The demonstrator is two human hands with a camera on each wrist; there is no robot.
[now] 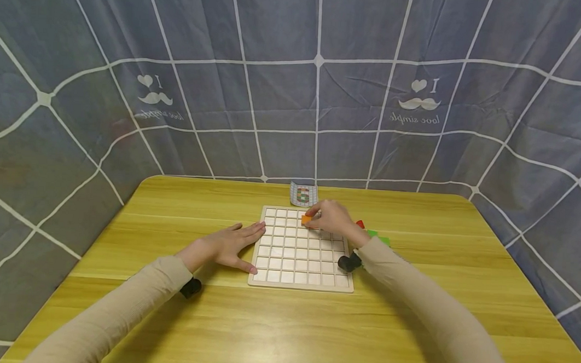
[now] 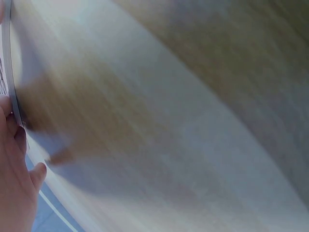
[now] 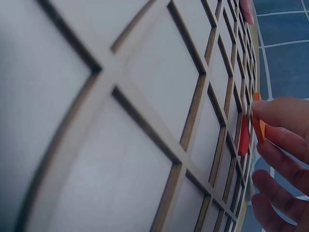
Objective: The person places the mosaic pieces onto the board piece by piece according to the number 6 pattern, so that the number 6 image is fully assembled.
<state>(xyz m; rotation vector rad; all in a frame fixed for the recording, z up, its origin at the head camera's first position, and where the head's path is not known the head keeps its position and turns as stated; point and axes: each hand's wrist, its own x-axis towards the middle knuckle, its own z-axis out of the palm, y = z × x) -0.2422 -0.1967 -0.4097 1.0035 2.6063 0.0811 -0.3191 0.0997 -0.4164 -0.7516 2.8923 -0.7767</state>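
A wooden grid board [image 1: 282, 252] with square cells lies on the table. My left hand [image 1: 230, 246] rests at its left edge with the fingers spread and the fingertips on the rim; the left wrist view catches part of this hand [image 2: 17, 169] at the board's side. Over the far rows, my right hand [image 1: 330, 216] pinches an orange square tile [image 1: 306, 219] between thumb and fingers. Seen from the right wrist, the orange tile [image 3: 259, 118] is held on edge close over the board, beside a red tile [image 3: 244, 137] in a cell. In the head view the right hand hides that red tile.
Behind the board lies a small printed card [image 1: 303, 195] with a coloured grid pattern. To the right, partly behind the right forearm, are a red piece [image 1: 360, 224] and green pieces [image 1: 384, 240]. A grey-blue curtain [image 1: 285, 93] hangs behind the wooden table [image 1: 243, 327].
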